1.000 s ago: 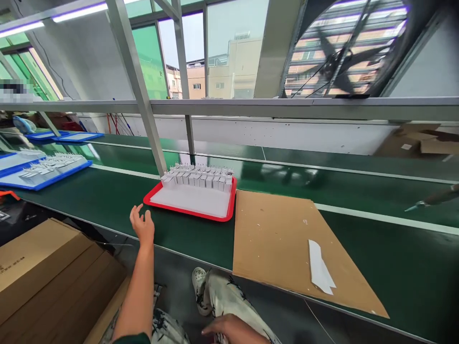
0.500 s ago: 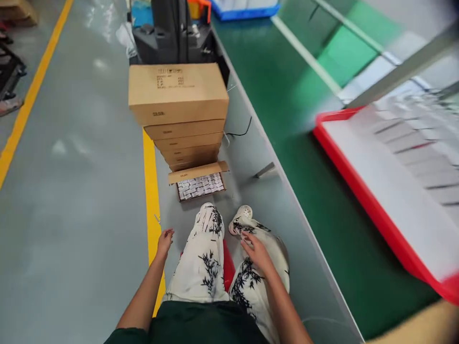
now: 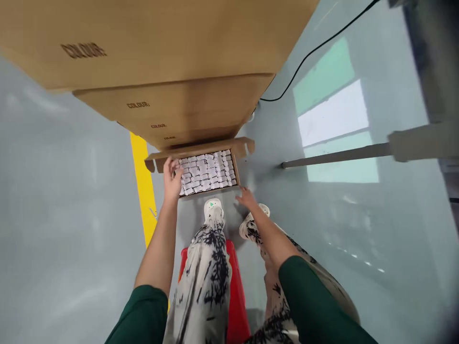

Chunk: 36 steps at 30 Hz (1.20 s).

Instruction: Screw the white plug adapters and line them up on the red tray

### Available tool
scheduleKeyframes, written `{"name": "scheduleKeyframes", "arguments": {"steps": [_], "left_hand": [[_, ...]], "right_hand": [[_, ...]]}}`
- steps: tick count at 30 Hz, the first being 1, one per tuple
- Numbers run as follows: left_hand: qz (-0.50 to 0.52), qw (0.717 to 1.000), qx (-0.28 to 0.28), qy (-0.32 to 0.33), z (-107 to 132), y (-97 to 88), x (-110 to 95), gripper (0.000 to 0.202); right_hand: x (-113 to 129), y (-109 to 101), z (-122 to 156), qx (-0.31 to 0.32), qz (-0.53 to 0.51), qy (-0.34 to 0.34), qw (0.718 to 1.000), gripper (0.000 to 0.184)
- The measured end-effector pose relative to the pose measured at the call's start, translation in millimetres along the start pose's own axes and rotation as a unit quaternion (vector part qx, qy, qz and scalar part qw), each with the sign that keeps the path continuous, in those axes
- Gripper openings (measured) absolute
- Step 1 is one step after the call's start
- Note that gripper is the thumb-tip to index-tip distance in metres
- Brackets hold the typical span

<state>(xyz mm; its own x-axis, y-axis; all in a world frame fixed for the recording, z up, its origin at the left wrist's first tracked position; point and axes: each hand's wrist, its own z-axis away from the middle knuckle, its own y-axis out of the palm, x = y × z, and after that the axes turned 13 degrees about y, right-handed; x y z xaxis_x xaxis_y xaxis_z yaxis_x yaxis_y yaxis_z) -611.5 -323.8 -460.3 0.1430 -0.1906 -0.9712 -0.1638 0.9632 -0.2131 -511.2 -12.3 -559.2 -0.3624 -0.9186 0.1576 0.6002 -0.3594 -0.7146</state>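
An open cardboard carton stands on the floor in front of my feet, filled with rows of small white packed pieces. Its flap is raised along the far side. My left hand is at the carton's left end, fingers bent and parted from the thumb, nothing visible between them. Close to the near right corner is my right hand, its fingers stretched out and apart; whether it touches the cardboard I cannot tell.
A tall stack of closed cartons rises right behind the open one. A red stool is under me. To the right are a black cable and a metal leg. A yellow floor line runs at the left.
My view has tipped down and come closer to the cartons. Both hands have moved forward from beside my knees to the open carton, left hand to its left end, right hand near its right corner.
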Motion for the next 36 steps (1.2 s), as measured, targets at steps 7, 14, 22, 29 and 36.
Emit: {"name": "scheduleKeyframes", "arguments": {"steps": [7, 14, 22, 29, 36], "left_hand": [[0.063, 0.992, -0.017, 0.107, -37, 54.1, -15, 0.089], [0.072, 0.990, -0.002, 0.125, -28, 62.9, -14, 0.098], [0.088, 0.989, -0.005, 0.122, -29, 65.6, -10, 0.101], [0.082, 0.989, 0.005, 0.123, -27, 64.5, -4, 0.099], [0.076, 0.991, 0.000, 0.110, -26, 67.6, -1, 0.104]], "right_hand": [[18, 17, -99, -0.037, 0.038, -0.027, 0.998, 0.050], [21, 32, -130, -0.060, 0.078, -0.071, 0.993, 0.050], [22, 40, -135, -0.087, 0.112, -0.076, 0.987, 0.048], [26, 55, -139, -0.102, 0.122, -0.062, 0.985, 0.051], [22, 56, -143, -0.114, 0.145, -0.078, 0.980, 0.052]]}}
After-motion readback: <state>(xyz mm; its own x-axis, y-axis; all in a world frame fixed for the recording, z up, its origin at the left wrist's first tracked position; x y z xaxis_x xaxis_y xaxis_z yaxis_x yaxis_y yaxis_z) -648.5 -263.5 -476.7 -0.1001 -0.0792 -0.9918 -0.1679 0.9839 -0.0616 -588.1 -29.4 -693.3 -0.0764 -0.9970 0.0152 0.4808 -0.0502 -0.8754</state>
